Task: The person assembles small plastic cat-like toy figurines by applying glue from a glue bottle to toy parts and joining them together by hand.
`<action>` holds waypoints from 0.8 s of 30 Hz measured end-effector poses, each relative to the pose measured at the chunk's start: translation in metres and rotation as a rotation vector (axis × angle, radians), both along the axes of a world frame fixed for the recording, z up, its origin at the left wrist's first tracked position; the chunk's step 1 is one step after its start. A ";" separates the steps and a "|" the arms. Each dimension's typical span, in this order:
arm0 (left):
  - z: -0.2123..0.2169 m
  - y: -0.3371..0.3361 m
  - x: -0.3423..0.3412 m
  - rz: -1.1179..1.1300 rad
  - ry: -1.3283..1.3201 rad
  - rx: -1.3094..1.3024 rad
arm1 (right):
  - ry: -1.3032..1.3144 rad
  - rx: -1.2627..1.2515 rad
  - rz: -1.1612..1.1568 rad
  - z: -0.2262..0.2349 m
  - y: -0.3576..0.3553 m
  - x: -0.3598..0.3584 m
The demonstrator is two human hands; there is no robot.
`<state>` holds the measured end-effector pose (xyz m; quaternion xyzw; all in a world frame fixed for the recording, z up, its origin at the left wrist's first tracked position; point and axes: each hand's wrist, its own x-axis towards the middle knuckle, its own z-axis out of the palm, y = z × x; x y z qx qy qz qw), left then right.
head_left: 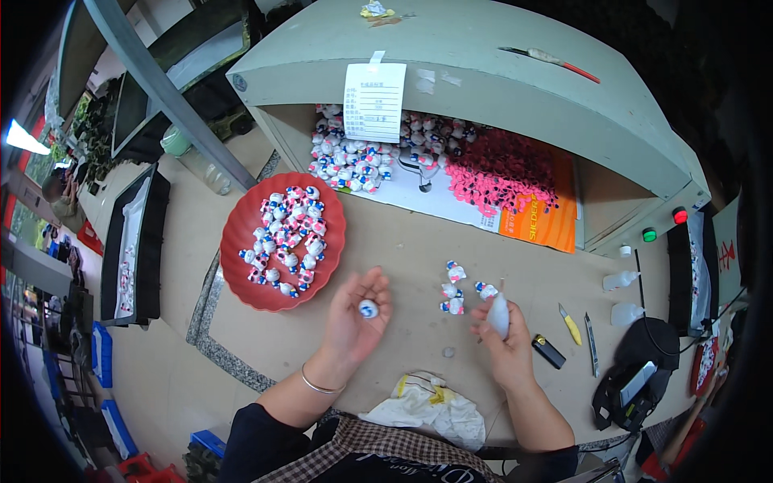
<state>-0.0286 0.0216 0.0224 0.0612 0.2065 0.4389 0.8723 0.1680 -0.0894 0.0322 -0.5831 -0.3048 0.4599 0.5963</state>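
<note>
My left hand (pixel 348 322) is turned palm up with its fingers curled. Cradled in it is a small round white-and-blue figure (pixel 368 308). My right hand (pixel 509 348) grips a small white squeeze bottle (pixel 498 315), whose thin tip points away from me. Just left of the bottle several little white, pink and blue figures (pixel 455 272) lie on the table (pixel 403 241). A red scalloped bowl (pixel 232 241) left of my left hand contains many similar figures (pixel 282 233).
A grey shelf box (pixel 451 88) holds heaped white pieces (pixel 350 161) and pink pieces (pixel 491 181). At right lie a lighter (pixel 548 351), a yellow-handled knife (pixel 571 325), tweezers (pixel 592 346), small bottles (pixel 622 280) and a black bag (pixel 644 354). A stained cloth (pixel 435 410) lies nearest me.
</note>
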 end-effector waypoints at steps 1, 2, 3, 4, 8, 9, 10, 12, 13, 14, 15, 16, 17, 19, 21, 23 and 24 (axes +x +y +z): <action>0.003 -0.005 0.005 -0.019 0.109 0.016 | 0.002 0.004 0.011 0.005 0.000 0.001; 0.006 -0.007 0.010 -0.045 0.213 0.033 | 0.001 0.005 0.011 0.009 0.001 0.002; -0.002 -0.008 0.009 -0.153 0.114 0.123 | -0.037 0.013 0.041 0.012 0.001 0.003; -0.001 -0.012 0.012 -0.156 0.112 0.123 | -0.074 0.019 0.070 0.013 0.001 0.004; 0.007 -0.026 0.025 -0.400 0.230 0.122 | 0.004 0.154 0.088 0.012 0.001 -0.009; 0.005 -0.028 0.024 -0.500 0.275 0.135 | 0.043 0.226 0.099 0.012 0.001 -0.013; 0.002 -0.031 0.023 -0.510 0.272 0.131 | 0.081 0.298 0.110 0.012 0.001 -0.015; -0.005 -0.033 0.022 -0.535 0.351 0.275 | -0.004 0.302 0.141 0.010 0.001 -0.016; -0.005 -0.032 0.021 -0.541 0.348 0.275 | -0.087 0.309 0.180 0.009 0.000 -0.015; -0.005 -0.032 0.020 -0.553 0.407 0.339 | -0.088 0.306 0.176 0.009 -0.001 -0.014; -0.004 -0.031 0.020 -0.564 0.465 0.405 | -0.217 0.286 0.231 0.008 -0.003 -0.012; -0.002 -0.032 0.023 -0.567 0.464 0.405 | -0.347 0.265 0.286 0.007 -0.005 -0.012; 0.003 -0.032 0.028 -0.501 0.456 0.392 | -0.349 0.263 0.281 0.006 -0.007 -0.012; 0.001 -0.033 0.031 -0.441 0.444 0.380 | -0.354 0.234 0.284 0.005 -0.012 -0.013; -0.011 -0.032 0.027 -0.435 0.393 0.350 | -0.110 0.191 0.221 0.016 -0.009 -0.016; -0.014 -0.029 0.020 -0.478 0.398 0.330 | 0.132 0.146 0.161 0.029 -0.007 -0.010; -0.015 -0.028 0.017 -0.523 0.403 0.309 | 0.078 0.090 0.163 0.033 -0.010 0.003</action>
